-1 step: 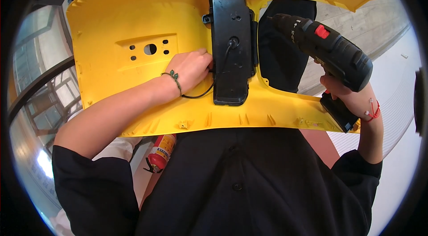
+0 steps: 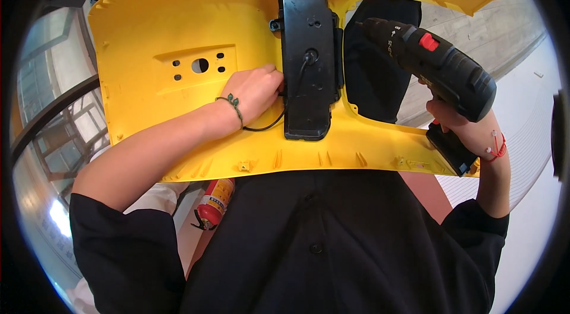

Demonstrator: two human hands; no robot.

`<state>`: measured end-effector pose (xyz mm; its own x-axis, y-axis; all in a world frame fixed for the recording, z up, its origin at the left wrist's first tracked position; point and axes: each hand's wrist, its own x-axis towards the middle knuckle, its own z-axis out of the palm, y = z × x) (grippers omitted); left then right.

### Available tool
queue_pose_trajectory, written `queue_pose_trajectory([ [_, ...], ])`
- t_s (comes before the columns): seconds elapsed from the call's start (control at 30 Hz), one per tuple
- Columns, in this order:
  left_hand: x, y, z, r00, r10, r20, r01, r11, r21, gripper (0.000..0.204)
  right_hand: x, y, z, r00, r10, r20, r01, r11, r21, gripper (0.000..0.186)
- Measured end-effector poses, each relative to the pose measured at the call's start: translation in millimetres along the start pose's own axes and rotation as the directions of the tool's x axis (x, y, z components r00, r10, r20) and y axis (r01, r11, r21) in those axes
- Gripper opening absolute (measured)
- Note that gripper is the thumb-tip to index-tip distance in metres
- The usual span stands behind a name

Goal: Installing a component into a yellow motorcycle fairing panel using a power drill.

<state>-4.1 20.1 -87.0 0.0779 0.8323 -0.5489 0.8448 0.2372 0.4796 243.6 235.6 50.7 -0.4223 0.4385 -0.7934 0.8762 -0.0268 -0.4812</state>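
Note:
Across my lap lies a large yellow moulded panel (image 2: 136, 35) with ribs and clips along its edges. A long black lamp-like housing (image 2: 307, 97) sits upright over its middle, and a black cable (image 2: 265, 129) runs from its centre down to the left. My left hand (image 2: 254, 91) is closed against the housing's left edge; its fingertips are hidden, so what they grip does not show. My right hand (image 2: 456, 119) is wrapped round the grip of a black cordless drill (image 2: 445, 67). The drill points up-left over the panel's large opening, apart from the housing.
Through the panel's opening my black trousers (image 2: 377, 64) show. A red fire extinguisher (image 2: 215, 204) lies below the panel at the left. A dark curved bar (image 2: 56, 112) and a glazed wall stand at the far left. Grey plank flooring (image 2: 475, 23) spreads at the upper right.

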Motion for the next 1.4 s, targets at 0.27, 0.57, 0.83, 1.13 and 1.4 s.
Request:
queue_pose_trajectory([
  [0.27, 2, -5, 2, 0.999, 0.031, -0.021, -0.031, 0.999, 0.019, 0.008, 2, 3, 1, 1.000, 0.015, 0.007, -0.015, 1.000, -0.009, 0.032],
  [0.57, 2, -8, 0, 0.995, 0.077, -0.056, -0.079, 0.996, -0.047, 0.009, 2, 5, 0, 1.000, 0.006, 0.014, -0.006, 1.000, 0.030, 0.034],
  [0.83, 5, -14, 2, 0.998, 0.027, -0.051, -0.034, 0.988, -0.151, 0.011, 3, 5, 0, 1.000, 0.027, 0.010, -0.027, 1.000, 0.001, 0.033],
  [1.13, 7, -7, -3, 0.999, 0.047, -0.005, -0.047, 0.990, -0.132, 0.014, 1, -3, 2, 1.000, 0.013, 0.019, -0.014, 0.999, 0.039, 0.034],
  [1.4, 10, -2, -10, 0.999, 0.012, 0.053, -0.001, 0.981, -0.193, 0.021, 52, -15, -3, 0.967, -0.229, 0.114, 0.247, 0.952, -0.178, 0.029],
])
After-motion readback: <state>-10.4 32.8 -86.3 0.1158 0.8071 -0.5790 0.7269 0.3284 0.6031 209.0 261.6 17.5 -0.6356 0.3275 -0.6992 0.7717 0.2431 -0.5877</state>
